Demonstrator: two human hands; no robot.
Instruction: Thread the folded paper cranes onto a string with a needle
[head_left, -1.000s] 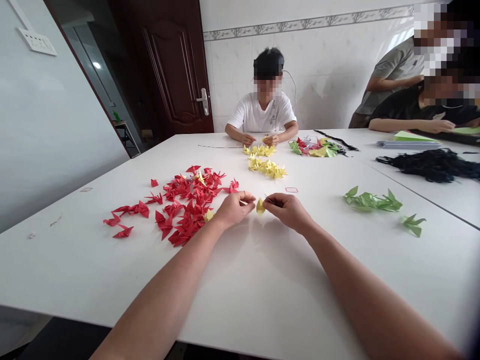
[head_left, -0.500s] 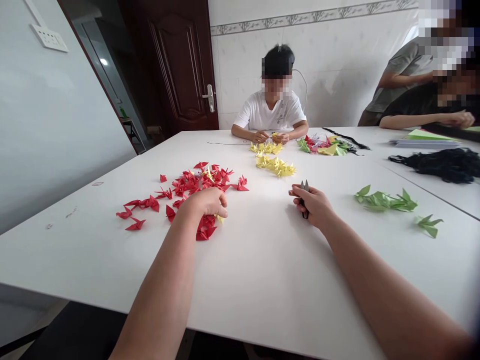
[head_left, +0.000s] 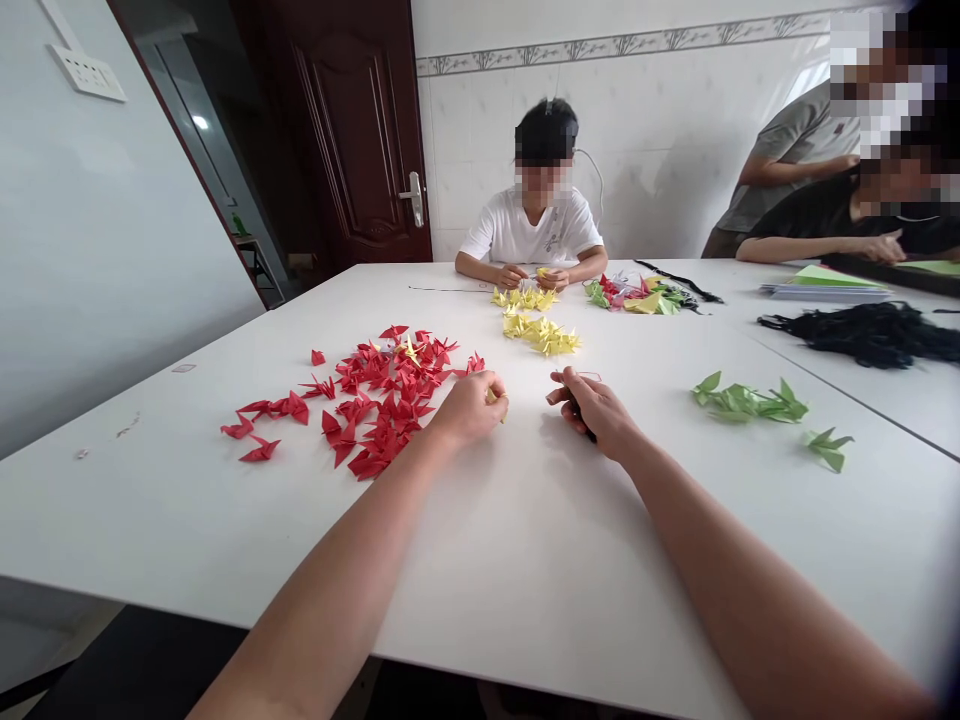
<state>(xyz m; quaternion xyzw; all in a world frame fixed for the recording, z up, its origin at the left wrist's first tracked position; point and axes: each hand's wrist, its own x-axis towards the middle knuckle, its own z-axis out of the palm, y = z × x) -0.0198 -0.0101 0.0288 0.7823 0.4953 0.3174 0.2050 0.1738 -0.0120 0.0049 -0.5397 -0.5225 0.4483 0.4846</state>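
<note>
My left hand [head_left: 472, 408] is closed in a pinch around a small yellow folded paper piece [head_left: 495, 402], just right of a pile of red paper cranes [head_left: 390, 400]. Across from it, my right hand [head_left: 592, 408] is wrapped round small black-handled scissors [head_left: 580, 412], which its fingers mostly cover. Yellow paper cranes [head_left: 544, 332] lie beyond my hands. Several green paper cranes [head_left: 754, 402] rest to the right of my right hand. One yellow crane [head_left: 409, 350] sits on top of the red pile.
Opposite, a person in a white shirt [head_left: 534, 232] handles yellow paper. Mixed coloured cranes [head_left: 637, 293], black cords [head_left: 870, 335] and a paper stack [head_left: 825, 283] lie at the far right. Two more people are at the right. The table's near edge crosses below my forearms.
My left hand has moved right, away from the red pile, with the yellow piece in it. My right hand has turned and shifted slightly left, and the scissor blades no longer show clearly.
</note>
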